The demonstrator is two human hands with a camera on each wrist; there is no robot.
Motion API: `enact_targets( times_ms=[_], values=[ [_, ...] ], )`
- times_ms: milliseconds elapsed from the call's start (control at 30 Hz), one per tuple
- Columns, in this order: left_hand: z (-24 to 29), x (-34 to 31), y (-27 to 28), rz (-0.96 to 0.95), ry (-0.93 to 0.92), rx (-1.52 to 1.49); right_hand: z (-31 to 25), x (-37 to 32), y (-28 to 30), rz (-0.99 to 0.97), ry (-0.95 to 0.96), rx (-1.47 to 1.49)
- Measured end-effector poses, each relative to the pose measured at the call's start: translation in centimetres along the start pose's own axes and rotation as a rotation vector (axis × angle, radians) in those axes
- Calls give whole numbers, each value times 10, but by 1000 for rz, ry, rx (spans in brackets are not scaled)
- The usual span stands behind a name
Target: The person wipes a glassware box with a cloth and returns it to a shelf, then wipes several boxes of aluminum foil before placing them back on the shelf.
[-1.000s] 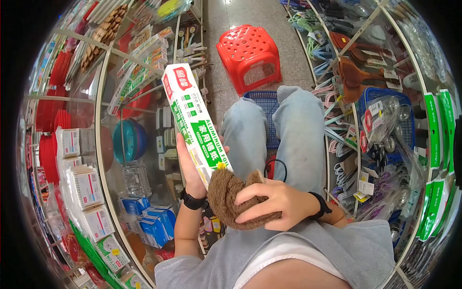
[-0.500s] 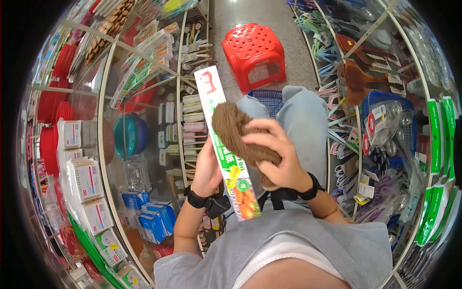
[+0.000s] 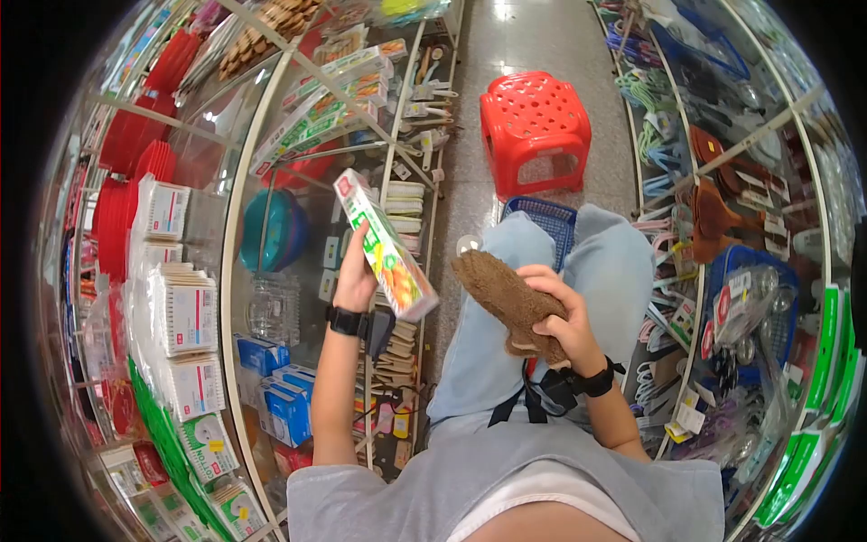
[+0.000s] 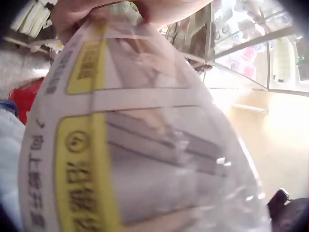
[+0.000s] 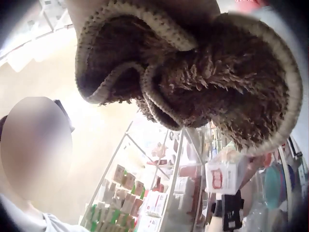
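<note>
My left hand [image 3: 356, 275] grips a long aluminum foil box [image 3: 386, 246], white and green with a food picture near its lower end. The box tilts beside the left shelf. In the left wrist view, the wrapped box [image 4: 145, 150] fills most of the picture with printed steps, and fingers of the left hand [image 4: 169, 10] hold its far part. My right hand [image 3: 571, 327] holds a folded brown fluffy cloth [image 3: 506, 296] above the lap, thumb on top. Pale stitched edging of the cloth [image 5: 231, 82] shows in the right wrist view. Box and cloth are apart.
More long boxes [image 3: 330, 99] lie on the left shelf, above teal bowls [image 3: 264, 230] and blue packs [image 3: 291, 397]. A red stool [image 3: 537, 126] stands in the aisle behind a blue basket [image 3: 546, 221]. Hangers [image 3: 664, 144] and brown spatulas [image 3: 713, 217] line the right shelf.
The cloth was against the foil box and passed along it; now the two have separated. The box has moved left toward the shelf, the cloth right over the lap. The head view has shifted.
</note>
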State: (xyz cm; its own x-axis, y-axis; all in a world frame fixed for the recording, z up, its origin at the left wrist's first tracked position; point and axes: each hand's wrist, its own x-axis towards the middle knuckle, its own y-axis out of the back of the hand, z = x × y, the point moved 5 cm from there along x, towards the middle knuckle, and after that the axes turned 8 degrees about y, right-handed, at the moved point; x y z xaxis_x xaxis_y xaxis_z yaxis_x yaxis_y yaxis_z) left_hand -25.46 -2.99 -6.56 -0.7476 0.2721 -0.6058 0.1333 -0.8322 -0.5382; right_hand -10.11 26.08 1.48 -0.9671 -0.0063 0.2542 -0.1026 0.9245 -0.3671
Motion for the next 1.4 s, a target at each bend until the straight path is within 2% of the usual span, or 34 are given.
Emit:
enact_targets(
  times_ms=[167,200,233,333,467,567,667,767,900,1033,1067,1167,1300,1333,1367,1400],
  values=[
    [61,91,71,211,-219,-25,34,6,7,-11,-93,190],
    [72,100,71,226,-223,-24,40,7,7,-9,-111,218],
    [81,102,67,358,-185,35,44,8,7,-3,-130,225],
    [105,138,74,349,-295,-86,57,15,11,12,-184,226],
    [121,189,101,247,-261,-194,70,19,18,17,-239,267],
    [127,207,107,281,-312,-182,81,21,25,-45,-219,259],
    [135,214,115,386,-370,21,86,22,26,-88,-196,244],
    [136,211,119,440,-334,18,85,25,25,-67,-206,298],
    [144,202,127,647,-397,256,88,25,25,-85,-195,308],
    [146,171,117,1019,-483,691,88,24,23,-88,-182,301],
    [154,197,163,1123,-617,1075,88,25,23,-92,-172,299],
    [134,166,108,611,-335,549,88,24,22,-95,-161,303],
    [133,163,72,645,-164,323,89,22,22,-109,-186,344],
    [137,180,83,554,-104,358,89,22,21,-117,-177,336],
    [140,194,99,640,-84,400,88,23,22,-125,-166,325],
    [140,195,90,722,-63,443,87,23,22,-130,-153,313]
  ],
)
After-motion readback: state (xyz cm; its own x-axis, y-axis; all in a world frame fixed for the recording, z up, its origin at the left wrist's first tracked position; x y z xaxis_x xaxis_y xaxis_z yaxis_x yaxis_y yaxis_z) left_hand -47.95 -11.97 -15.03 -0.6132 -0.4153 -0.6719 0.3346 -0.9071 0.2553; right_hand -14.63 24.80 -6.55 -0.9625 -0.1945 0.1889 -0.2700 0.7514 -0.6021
